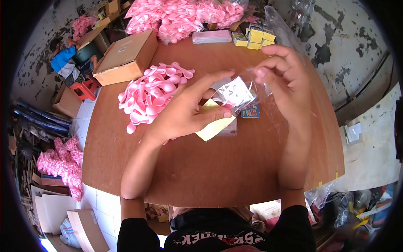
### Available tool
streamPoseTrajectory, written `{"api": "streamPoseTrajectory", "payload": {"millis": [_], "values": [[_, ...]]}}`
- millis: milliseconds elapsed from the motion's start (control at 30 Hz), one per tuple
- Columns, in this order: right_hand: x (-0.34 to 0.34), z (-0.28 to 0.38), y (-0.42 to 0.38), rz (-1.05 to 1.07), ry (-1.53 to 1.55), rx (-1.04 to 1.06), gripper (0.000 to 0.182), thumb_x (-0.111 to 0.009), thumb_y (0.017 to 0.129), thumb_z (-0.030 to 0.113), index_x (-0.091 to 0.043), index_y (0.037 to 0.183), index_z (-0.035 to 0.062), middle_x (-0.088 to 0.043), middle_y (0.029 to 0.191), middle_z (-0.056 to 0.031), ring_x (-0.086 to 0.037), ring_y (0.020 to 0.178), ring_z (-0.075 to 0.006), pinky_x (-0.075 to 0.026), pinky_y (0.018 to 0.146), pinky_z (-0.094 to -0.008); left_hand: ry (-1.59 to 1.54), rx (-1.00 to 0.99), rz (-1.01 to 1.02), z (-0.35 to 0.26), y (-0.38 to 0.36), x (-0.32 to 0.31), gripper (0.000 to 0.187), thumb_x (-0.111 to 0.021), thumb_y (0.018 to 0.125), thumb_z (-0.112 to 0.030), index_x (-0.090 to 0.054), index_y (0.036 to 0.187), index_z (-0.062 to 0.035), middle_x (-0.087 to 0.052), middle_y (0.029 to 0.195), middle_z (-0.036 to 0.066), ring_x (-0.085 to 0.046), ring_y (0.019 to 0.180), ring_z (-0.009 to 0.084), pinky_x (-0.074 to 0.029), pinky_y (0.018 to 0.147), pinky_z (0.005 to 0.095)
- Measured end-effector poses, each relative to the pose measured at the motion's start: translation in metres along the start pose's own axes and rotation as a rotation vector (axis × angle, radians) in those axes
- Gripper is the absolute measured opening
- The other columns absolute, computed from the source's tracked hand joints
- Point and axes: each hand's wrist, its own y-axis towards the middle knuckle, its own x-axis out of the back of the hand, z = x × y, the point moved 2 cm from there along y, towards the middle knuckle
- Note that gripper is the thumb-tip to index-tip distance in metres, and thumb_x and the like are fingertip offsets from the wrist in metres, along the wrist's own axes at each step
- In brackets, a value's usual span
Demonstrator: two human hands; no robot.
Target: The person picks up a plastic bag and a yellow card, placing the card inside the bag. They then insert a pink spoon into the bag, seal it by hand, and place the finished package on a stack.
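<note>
My left hand (189, 105) is closed around a clear plastic bag (256, 94) above the middle of the table. Inside or against the bag sits a white card with a dark triangle pattern (236, 91), with a bit of pink by my thumb. A pale yellow paper (214, 125) shows under that thumb. My right hand (285, 80) pinches the bag's thin film between thumb and index finger, its other fingers bent. Below the bag lies a blue printed card (250, 111). Just left of my left hand is a pile of pink plastic spoons (153, 94).
A cardboard box (126, 56) stands at the table's far left. Large bags of pink spoons (180, 19), a pink plastic-wrapped stack (212, 37) and small yellow boxes (258, 35) line the back. Another person (67, 59) sits on a red stool (85, 88) beyond the left edge.
</note>
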Motion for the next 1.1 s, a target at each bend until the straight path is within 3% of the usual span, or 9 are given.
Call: {"api": "streamPoseTrajectory", "payload": {"millis": [133, 233, 333, 467, 667, 867, 933, 967, 1100], "values": [[0.009, 0.011, -0.001, -0.189, -0.315, 0.322, 0.022, -0.061, 0.087, -0.005, -0.060, 0.109, -0.0002, -0.068, 0.085, -0.0066, -0.064, 0.076, -0.0122, -0.049, 0.065, -0.0242, -0.002, 0.118, 0.032, 0.000, 0.000, 0.003, 0.070, -0.074, 0.085, -0.007, -0.037, 0.144, -0.0049, -0.058, 0.128, 0.013, -0.062, 0.108, 0.0156, -0.055, 0.079, 0.0274], [0.015, 0.014, 0.004, -0.316, -0.555, 0.651, 0.016, -0.061, 0.087, -0.003, -0.063, 0.101, 0.0021, -0.068, 0.082, -0.0084, -0.066, 0.073, -0.0174, -0.050, 0.063, -0.0277, 0.134, -0.064, -0.044, 0.002, 0.000, 0.004, 0.074, -0.076, 0.083, -0.010, -0.036, 0.145, -0.0068, -0.062, 0.120, 0.013, -0.062, 0.109, 0.0192, -0.055, 0.075, 0.0265], [0.013, -0.006, 0.007, -0.092, -0.775, 0.465, 0.014, -0.060, 0.087, 0.001, -0.064, 0.099, 0.0049, -0.066, 0.079, -0.0089, -0.067, 0.071, -0.0204, -0.050, 0.061, -0.0310, 0.163, -0.094, -0.069, -0.003, 0.003, 0.002, 0.074, -0.072, 0.085, -0.005, -0.031, 0.146, -0.0035, -0.058, 0.125, 0.013, -0.055, 0.120, 0.0239, -0.046, 0.100, 0.0366], [0.002, 0.002, 0.004, -0.020, -0.615, 0.291, 0.013, -0.059, 0.087, 0.001, -0.063, 0.099, 0.0049, -0.067, 0.080, -0.0097, -0.068, 0.072, -0.0218, -0.051, 0.060, -0.0335, 0.179, -0.018, -0.072, -0.001, 0.001, 0.000, 0.070, -0.073, 0.084, -0.007, -0.037, 0.143, -0.0030, -0.056, 0.128, 0.013, -0.054, 0.122, 0.0236, -0.045, 0.101, 0.0385], [-0.019, 0.004, -0.006, 0.011, -0.354, 0.268, 0.015, -0.059, 0.085, -0.005, -0.062, 0.099, 0.0015, -0.067, 0.083, -0.0107, -0.069, 0.071, -0.0214, -0.052, 0.061, -0.0319, 0.459, -0.290, -0.116, -0.004, 0.004, -0.009, 0.053, -0.074, 0.084, -0.009, -0.052, 0.132, -0.0003, -0.058, 0.127, 0.012, -0.056, 0.116, 0.0194, -0.047, 0.096, 0.0334], [-0.026, 0.010, -0.011, 0.028, -0.219, 0.086, 0.015, -0.060, 0.082, -0.009, -0.063, 0.094, -0.0007, -0.066, 0.082, -0.0097, -0.066, 0.070, -0.0191, -0.052, 0.063, -0.0288, -0.128, 0.006, -0.221, 0.007, 0.000, -0.014, 0.025, -0.063, 0.094, -0.009, -0.063, 0.115, 0.0040, -0.070, 0.097, 0.009, -0.064, 0.087, 0.0091, -0.051, 0.073, 0.0232], [-0.025, 0.007, -0.007, 0.057, -0.248, 0.196, 0.014, -0.060, 0.080, -0.009, -0.063, 0.092, -0.0008, -0.065, 0.084, -0.0094, -0.065, 0.071, -0.0189, -0.052, 0.063, -0.0281, -0.182, -0.012, -0.243, 0.006, 0.000, -0.014, 0.021, -0.060, 0.097, -0.010, -0.064, 0.111, 0.0053, -0.071, 0.090, 0.009, -0.064, 0.078, 0.0070, -0.050, 0.065, 0.0203], [-0.026, 0.007, -0.006, 0.081, -0.277, 0.312, 0.014, -0.061, 0.079, -0.009, -0.064, 0.089, -0.0008, -0.065, 0.086, -0.0092, -0.064, 0.072, -0.0186, -0.052, 0.063, -0.0273, -0.218, 0.045, -0.246, 0.001, -0.001, -0.013, 0.017, -0.057, 0.094, 0.001, -0.065, 0.107, 0.0096, -0.067, 0.099, 0.009, -0.062, 0.085, 0.0077, -0.053, 0.073, 0.0220], [-0.028, 0.019, -0.007, 0.119, -0.374, 0.400, 0.013, -0.063, 0.077, -0.007, -0.065, 0.088, -0.0003, -0.064, 0.092, -0.0091, -0.064, 0.075, -0.0205, -0.051, 0.063, -0.0287, -0.219, 0.009, -0.287, 0.003, -0.001, -0.014, 0.018, -0.057, 0.094, 0.002, -0.065, 0.108, 0.0093, -0.066, 0.103, 0.009, -0.062, 0.083, 0.0075, -0.053, 0.070, 0.0218]]}}
